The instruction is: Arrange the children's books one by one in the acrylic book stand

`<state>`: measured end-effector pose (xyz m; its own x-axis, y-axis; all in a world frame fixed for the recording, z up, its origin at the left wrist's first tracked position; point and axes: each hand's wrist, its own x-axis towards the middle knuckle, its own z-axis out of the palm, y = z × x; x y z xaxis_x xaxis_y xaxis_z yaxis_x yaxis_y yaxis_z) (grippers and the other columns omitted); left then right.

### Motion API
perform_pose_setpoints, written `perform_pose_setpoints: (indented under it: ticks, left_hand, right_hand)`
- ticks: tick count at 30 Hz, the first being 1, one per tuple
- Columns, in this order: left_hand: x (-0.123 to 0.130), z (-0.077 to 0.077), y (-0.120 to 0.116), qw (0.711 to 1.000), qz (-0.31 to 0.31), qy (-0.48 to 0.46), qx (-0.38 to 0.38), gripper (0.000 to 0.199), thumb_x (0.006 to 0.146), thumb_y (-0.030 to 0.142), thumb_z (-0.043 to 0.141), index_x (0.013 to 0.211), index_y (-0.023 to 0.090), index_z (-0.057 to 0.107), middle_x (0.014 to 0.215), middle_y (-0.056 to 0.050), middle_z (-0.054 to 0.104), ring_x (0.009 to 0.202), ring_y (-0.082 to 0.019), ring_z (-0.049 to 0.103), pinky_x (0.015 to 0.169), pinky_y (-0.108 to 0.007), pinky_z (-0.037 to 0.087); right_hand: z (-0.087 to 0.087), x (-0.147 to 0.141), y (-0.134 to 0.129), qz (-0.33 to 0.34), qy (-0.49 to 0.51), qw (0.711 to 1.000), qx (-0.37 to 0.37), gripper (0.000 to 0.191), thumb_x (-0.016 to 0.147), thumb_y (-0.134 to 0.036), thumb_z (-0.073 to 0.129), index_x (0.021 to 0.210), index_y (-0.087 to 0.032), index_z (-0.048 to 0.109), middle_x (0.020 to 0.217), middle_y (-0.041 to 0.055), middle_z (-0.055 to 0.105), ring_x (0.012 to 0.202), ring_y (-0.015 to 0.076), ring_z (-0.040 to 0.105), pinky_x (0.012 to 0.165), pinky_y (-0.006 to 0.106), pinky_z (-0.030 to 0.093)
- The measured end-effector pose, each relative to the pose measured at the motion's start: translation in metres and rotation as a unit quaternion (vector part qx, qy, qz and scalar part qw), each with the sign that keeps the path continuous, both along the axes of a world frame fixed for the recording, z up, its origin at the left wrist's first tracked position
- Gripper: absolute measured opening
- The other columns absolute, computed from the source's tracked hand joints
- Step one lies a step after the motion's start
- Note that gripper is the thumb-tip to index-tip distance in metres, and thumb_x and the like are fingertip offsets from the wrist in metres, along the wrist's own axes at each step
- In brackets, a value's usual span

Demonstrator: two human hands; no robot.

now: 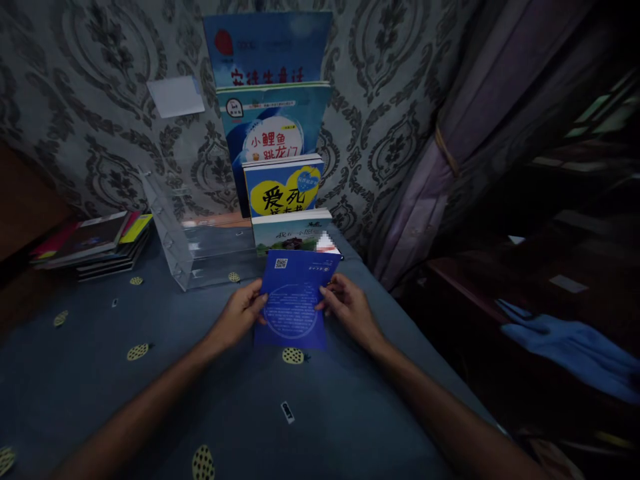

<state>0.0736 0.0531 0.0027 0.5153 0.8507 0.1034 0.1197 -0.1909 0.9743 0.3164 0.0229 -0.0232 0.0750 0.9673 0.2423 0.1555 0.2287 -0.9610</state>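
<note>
A blue booklet (293,303) with a QR code in its upper left corner and a circle of small text is held upright between my two hands. My left hand (243,310) pinches its left edge, and my right hand (347,303) grips the right edge. Right behind it, several books stand in rising tiers: a green one (280,235), a blue and yellow one (260,193), a teal one (310,120) and a tall dark blue one (285,47) at the back. Whatever supports them is mostly hidden.
A clear plastic rack (173,243) with tiers stands left of the books. Farther left lies a pile of books (95,243) on the patterned tablecloth (175,400). A curtain (425,187) hangs at the right, with a blue cloth (565,340) on a dark surface beyond.
</note>
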Motion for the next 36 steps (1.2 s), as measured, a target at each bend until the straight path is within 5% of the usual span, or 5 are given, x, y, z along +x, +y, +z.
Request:
perform_pose_setpoints:
  ticks: [7, 14, 25, 31, 36]
  left_hand:
    - [0.002, -0.007, -0.008, 0.985, 0.073, -0.003, 0.153, 0.033, 0.103, 0.040, 0.045, 0.119, 0.019, 0.065, 0.109, -0.007, 0.070, 0.095, -0.020, 0.065, 0.087, -0.034, 0.054]
    - [-0.008, -0.010, -0.024, 0.955, 0.078, 0.013, 0.286, 0.030, 0.104, 0.032, 0.044, 0.127, 0.021, 0.060, 0.124, -0.009, 0.067, 0.117, -0.022, 0.063, 0.102, -0.036, 0.047]
    - [-0.002, -0.001, -0.015, 0.955, 0.111, 0.063, 0.268, 0.028, 0.105, 0.034, 0.038, 0.118, 0.020, 0.059, 0.112, -0.009, 0.070, 0.101, -0.021, 0.066, 0.090, -0.033, 0.050]
    - [0.011, 0.032, 0.023, 0.926, 0.188, 0.035, 0.327, 0.030, 0.104, 0.040, 0.041, 0.112, 0.020, 0.062, 0.101, -0.006, 0.070, 0.092, -0.020, 0.065, 0.085, -0.033, 0.051]
    - [0.024, 0.037, 0.055, 0.926, 0.191, -0.069, 0.317, 0.033, 0.102, 0.040, 0.046, 0.125, 0.020, 0.059, 0.118, -0.008, 0.068, 0.102, -0.022, 0.066, 0.087, -0.035, 0.055]
  right_hand:
    - [0.002, 0.000, -0.009, -0.094, -0.144, 0.964, 0.201, 0.014, 0.098, -0.033, 0.055, 0.099, -0.023, 0.065, 0.085, 0.0039, 0.072, 0.077, 0.0210, 0.071, 0.071, 0.034, 0.059]
    - [0.003, 0.004, -0.020, -0.077, -0.232, 0.897, 0.369, 0.027, 0.101, -0.021, 0.049, 0.126, -0.024, 0.059, 0.113, 0.0110, 0.073, 0.104, 0.0242, 0.070, 0.089, 0.040, 0.058]
    - [0.012, 0.000, -0.011, -0.084, -0.221, 0.942, 0.237, 0.028, 0.103, -0.040, 0.044, 0.109, -0.024, 0.066, 0.102, 0.0103, 0.074, 0.095, 0.0262, 0.071, 0.085, 0.042, 0.057]
    - [0.049, -0.003, 0.036, -0.109, -0.195, 0.927, 0.300, 0.026, 0.103, -0.041, 0.042, 0.107, -0.025, 0.062, 0.103, 0.0096, 0.072, 0.092, 0.0246, 0.070, 0.083, 0.041, 0.056]
    - [0.058, -0.006, 0.075, -0.140, -0.198, 0.916, 0.321, 0.029, 0.102, -0.046, 0.042, 0.093, -0.025, 0.060, 0.089, 0.0067, 0.069, 0.084, 0.0248, 0.067, 0.079, 0.041, 0.054]
